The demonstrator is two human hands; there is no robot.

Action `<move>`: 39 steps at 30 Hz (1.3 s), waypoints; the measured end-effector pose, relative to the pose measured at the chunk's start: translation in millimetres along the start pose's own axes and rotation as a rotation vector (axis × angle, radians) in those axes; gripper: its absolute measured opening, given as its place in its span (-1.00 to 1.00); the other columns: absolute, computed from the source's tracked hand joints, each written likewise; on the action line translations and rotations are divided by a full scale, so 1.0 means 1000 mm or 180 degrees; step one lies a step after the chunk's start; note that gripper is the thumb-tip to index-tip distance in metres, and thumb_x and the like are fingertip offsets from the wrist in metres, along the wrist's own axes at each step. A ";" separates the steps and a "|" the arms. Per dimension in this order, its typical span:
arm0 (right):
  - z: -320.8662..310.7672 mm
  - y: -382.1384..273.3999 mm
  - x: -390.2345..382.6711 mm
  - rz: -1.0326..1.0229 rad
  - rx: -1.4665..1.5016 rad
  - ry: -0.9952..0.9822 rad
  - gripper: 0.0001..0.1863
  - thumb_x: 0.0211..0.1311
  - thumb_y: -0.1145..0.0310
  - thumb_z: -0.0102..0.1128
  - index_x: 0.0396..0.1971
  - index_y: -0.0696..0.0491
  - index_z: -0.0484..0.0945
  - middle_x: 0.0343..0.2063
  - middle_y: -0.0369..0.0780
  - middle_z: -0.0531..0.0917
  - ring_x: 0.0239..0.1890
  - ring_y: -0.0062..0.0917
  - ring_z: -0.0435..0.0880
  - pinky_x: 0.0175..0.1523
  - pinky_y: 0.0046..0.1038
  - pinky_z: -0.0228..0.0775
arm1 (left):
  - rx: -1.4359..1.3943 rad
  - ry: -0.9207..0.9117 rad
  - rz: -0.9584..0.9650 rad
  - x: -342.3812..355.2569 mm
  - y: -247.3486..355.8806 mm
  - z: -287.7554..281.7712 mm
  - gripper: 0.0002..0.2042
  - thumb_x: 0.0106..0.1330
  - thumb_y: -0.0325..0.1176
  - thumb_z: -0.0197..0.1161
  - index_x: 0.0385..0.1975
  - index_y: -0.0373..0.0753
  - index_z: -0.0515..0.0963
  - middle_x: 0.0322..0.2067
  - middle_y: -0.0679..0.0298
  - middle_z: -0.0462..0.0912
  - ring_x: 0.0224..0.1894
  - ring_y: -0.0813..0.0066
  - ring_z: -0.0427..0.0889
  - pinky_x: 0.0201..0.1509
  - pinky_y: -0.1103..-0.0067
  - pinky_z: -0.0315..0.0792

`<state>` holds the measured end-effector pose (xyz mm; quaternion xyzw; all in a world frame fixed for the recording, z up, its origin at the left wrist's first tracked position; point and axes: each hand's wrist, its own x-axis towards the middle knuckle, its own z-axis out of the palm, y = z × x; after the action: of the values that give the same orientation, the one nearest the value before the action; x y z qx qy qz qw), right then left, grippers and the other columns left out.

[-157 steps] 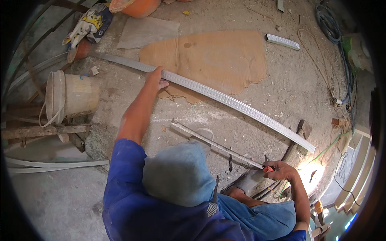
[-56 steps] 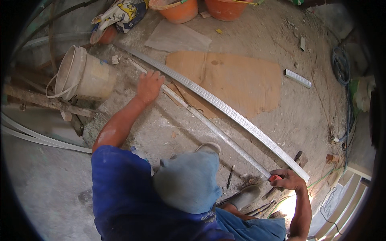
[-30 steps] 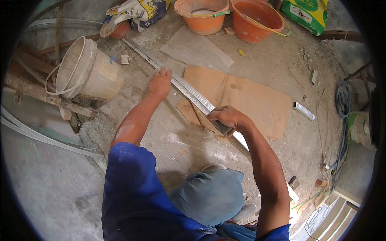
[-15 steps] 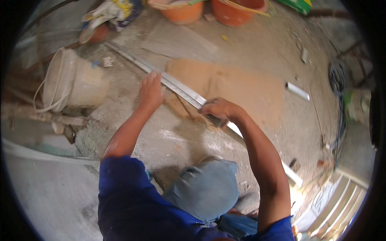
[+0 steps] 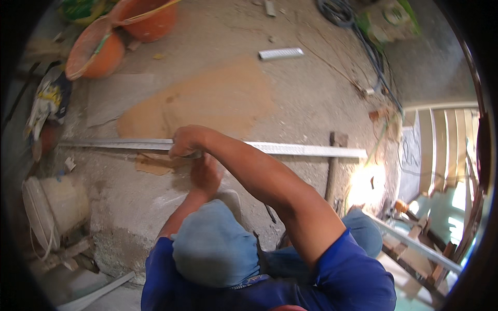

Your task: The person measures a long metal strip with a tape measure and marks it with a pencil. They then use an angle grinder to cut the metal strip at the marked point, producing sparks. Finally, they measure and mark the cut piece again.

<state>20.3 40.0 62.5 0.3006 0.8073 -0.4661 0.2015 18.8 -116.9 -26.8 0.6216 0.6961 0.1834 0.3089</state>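
Note:
My right hand is closed over a long perforated metal channel lying crosswise on the floor, with a narrower metal strip along its left part. My left hand is just below and partly behind my right hand and arm; its fingers are hidden. Whatever else my right fingers hold is hidden. A sheet of brown cardboard lies just beyond the channel. The channel's right part crosses a hammer-like tool. My blue-clad knee is below my hands.
Orange buckets stand at upper left, a sack and white bucket at left. A short metal piece lies above the cardboard. Coiled hose and cords run down the right; a bright stepped opening is at far right.
The view has swung, so the channel now lies nearly level. My hands have come close together, my left now under my right. Earlier my right hand held a red tape measure at the right.

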 end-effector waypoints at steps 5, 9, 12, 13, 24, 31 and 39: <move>-0.033 0.027 -0.070 0.0366 0.0401 -0.0404 -0.44 0.06 0.00 0.28 0.00 0.08 0.68 -0.10 -0.09 0.74 -0.15 -0.23 0.75 -0.20 -0.19 0.69 | 0.1563 0.0513 0.0587 -0.008 -0.001 -0.001 -0.36 0.17 -0.20 0.38 0.27 -0.20 0.39 0.25 0.05 0.41 0.36 -0.19 0.21 0.36 -0.08 0.13; -0.041 0.087 -0.119 0.0523 0.0317 -0.0511 -0.40 0.13 -0.01 0.22 0.14 0.00 0.61 -0.14 -0.11 0.73 -0.23 -0.29 0.73 -0.26 -0.25 0.70 | 0.1717 0.0375 0.0603 -0.005 0.000 -0.013 -0.34 0.20 -0.16 0.36 0.33 -0.17 0.35 0.26 0.12 0.40 0.35 -0.27 0.19 0.33 -0.19 0.08; -0.054 0.126 -0.186 0.0522 0.0323 -0.0451 -0.41 0.15 0.04 0.18 0.18 -0.02 0.59 -0.18 -0.12 0.73 -0.25 -0.32 0.72 -0.18 -0.33 0.65 | 0.1815 0.0239 0.0495 -0.005 0.001 -0.016 -0.34 0.20 -0.14 0.36 0.33 -0.16 0.36 0.27 0.13 0.39 0.35 -0.30 0.18 0.36 -0.15 0.09; -0.056 0.141 -0.208 0.0578 0.0448 -0.0481 -0.39 0.15 0.04 0.21 0.20 -0.02 0.57 -0.15 -0.11 0.73 -0.19 -0.32 0.71 -0.12 -0.33 0.62 | 0.1825 0.0137 0.0426 -0.006 0.003 -0.020 -0.33 0.20 -0.14 0.37 0.33 -0.16 0.36 0.28 0.13 0.38 0.34 -0.31 0.19 0.36 -0.14 0.10; -0.015 0.279 -0.382 0.1031 0.0651 0.0235 -0.39 0.24 0.19 0.29 0.29 0.00 0.48 -0.05 -0.10 0.69 0.03 -0.37 0.64 0.15 -0.36 0.45 | 0.1971 -0.0023 0.0174 -0.006 0.013 -0.014 -0.30 0.22 -0.17 0.35 0.37 -0.19 0.29 0.44 0.15 0.19 0.33 -0.29 0.21 0.42 -0.05 0.11; 0.007 0.308 -0.377 0.0705 0.0306 0.0705 -0.41 0.12 0.25 0.22 0.23 -0.01 0.54 -0.34 -0.04 0.69 -0.26 -0.22 0.69 -0.05 -0.28 0.49 | 0.2064 -0.0178 0.0107 -0.015 0.019 -0.019 -0.28 0.21 -0.27 0.35 0.37 -0.31 0.23 0.41 -0.03 0.18 0.38 -0.29 0.17 0.45 0.04 0.10; 0.010 0.306 -0.377 0.0901 0.0258 0.0724 -0.42 0.12 0.25 0.19 0.23 -0.06 0.55 -0.42 -0.12 0.68 -0.32 -0.28 0.67 -0.12 -0.27 0.49 | 0.1893 -0.0496 0.1380 -0.011 0.055 -0.096 -0.47 0.21 -0.33 0.31 0.21 -0.29 0.43 0.13 -0.01 0.50 0.19 -0.05 0.45 0.28 0.19 0.33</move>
<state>504.8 37.2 92.5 0.4699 0.7551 -0.4282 0.1602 -3.2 -106.2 81.9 0.8292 0.5456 -0.0135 0.1210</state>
